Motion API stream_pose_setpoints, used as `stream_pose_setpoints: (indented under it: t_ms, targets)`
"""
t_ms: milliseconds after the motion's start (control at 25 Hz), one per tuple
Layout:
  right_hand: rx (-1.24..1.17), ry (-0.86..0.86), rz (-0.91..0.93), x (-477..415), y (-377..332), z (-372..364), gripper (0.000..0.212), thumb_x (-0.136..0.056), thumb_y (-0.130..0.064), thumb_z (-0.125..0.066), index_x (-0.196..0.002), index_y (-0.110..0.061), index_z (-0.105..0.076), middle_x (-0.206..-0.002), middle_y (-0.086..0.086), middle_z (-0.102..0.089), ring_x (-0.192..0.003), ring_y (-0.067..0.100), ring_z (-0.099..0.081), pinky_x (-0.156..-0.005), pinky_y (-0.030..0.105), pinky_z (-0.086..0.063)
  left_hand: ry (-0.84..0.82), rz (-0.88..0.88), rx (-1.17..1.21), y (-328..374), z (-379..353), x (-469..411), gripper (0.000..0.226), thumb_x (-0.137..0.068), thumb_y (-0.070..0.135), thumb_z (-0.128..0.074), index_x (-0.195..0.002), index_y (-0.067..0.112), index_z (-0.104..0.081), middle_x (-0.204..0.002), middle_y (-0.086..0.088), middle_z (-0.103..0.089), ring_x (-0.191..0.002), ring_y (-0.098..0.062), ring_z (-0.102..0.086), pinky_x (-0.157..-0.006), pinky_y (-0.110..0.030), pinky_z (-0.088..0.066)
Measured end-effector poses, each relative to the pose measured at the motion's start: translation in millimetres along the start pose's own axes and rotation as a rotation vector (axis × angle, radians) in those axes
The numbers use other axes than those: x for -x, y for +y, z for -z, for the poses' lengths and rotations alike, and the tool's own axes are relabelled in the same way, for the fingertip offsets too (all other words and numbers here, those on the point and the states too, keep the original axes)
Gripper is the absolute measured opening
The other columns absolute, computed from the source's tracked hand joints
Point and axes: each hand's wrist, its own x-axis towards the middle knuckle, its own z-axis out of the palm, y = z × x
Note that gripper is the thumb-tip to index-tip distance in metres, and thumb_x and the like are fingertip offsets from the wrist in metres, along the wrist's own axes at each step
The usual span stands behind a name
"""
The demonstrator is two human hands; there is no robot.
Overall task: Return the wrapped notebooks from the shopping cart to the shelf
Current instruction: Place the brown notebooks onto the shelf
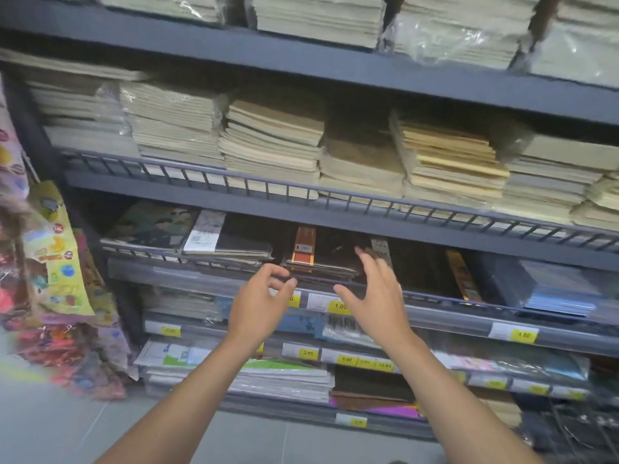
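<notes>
Left hand (264,296), right hand (376,289): grip apart, empty; wrapped notebooks (321,259) near shelf (432,297) lip, slick film may let them slip.

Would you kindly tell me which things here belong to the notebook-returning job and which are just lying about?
Job in hand: left hand, right hand, wrapped dark notebooks, their shelf.
Just lying about: beige paper stacks, yellow price tags, colourful hanging packets.

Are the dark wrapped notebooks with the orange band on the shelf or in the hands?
On the shelf: the wrapped notebooks lie flat behind its wire rail; left hand and right hand hover open, gripping nothing.
</notes>
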Motion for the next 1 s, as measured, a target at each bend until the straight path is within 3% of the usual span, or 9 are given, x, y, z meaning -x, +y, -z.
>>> stream_pose_setpoints:
  t_ms: [200,360,440,720,1000]
  targets:
    - [0.191,-0.319,-0.155,4,-26,53,0.097,-0.087,-0.065,-0.060,-0.160,-0.025,-0.010,-0.163,0.005,-0.024,-0.150,0.026,-0.022,-0.120,0.045,-0.027,-0.286,0.115,-0.356,49,46,14,0.020,-0.098,0.049,-0.058,-0.113,0.036,-0.059,-0.111,0.019,-0.069,-0.097,-0.014,-0.067,-0.076,-0.033,-0.053]
    - [0.211,-0.498,-0.192,18,-66,114,0.097,-0.086,-0.069,-0.056,-0.160,-0.026,-0.010,-0.168,0.001,-0.013,-0.153,0.025,-0.014,-0.123,0.047,-0.019,-0.385,0.107,-0.484,106,92,35,0.020,-0.098,0.050,-0.057,-0.112,0.036,-0.059,-0.111,0.011,-0.072,-0.101,-0.019,-0.068,-0.084,-0.038,-0.057]
    - [0.223,-0.503,-0.176,23,-90,150,0.094,-0.087,-0.069,-0.054,-0.160,-0.026,-0.013,-0.167,0.001,-0.015,-0.153,0.024,-0.014,-0.124,0.046,-0.018,-0.413,0.077,-0.520,141,117,45,0.018,-0.098,0.050,-0.057,-0.111,0.037,-0.058,-0.109,0.009,-0.071,-0.100,-0.021,-0.067,-0.083,-0.037,-0.056]
    - [0.254,-0.458,-0.212,48,-167,260,0.087,-0.088,-0.066,-0.053,-0.159,-0.028,-0.019,-0.167,0.000,-0.016,-0.153,0.024,-0.014,-0.123,0.047,-0.016,-0.479,-0.121,-0.543,246,185,78,0.021,-0.100,0.044,-0.056,-0.117,0.033,-0.060,-0.131,0.004,-0.061,-0.123,-0.020,-0.059,-0.088,-0.038,-0.053]
    - [0.279,-0.396,-0.288,87,-172,337,0.082,-0.088,-0.064,-0.055,-0.157,-0.036,-0.020,-0.166,0.000,-0.016,-0.153,0.025,-0.014,-0.122,0.049,-0.015,-0.528,-0.281,-0.583,304,184,110,0.028,-0.100,0.045,-0.056,-0.124,0.032,-0.059,-0.134,0.005,-0.056,-0.124,-0.020,-0.054,-0.090,-0.039,-0.053]
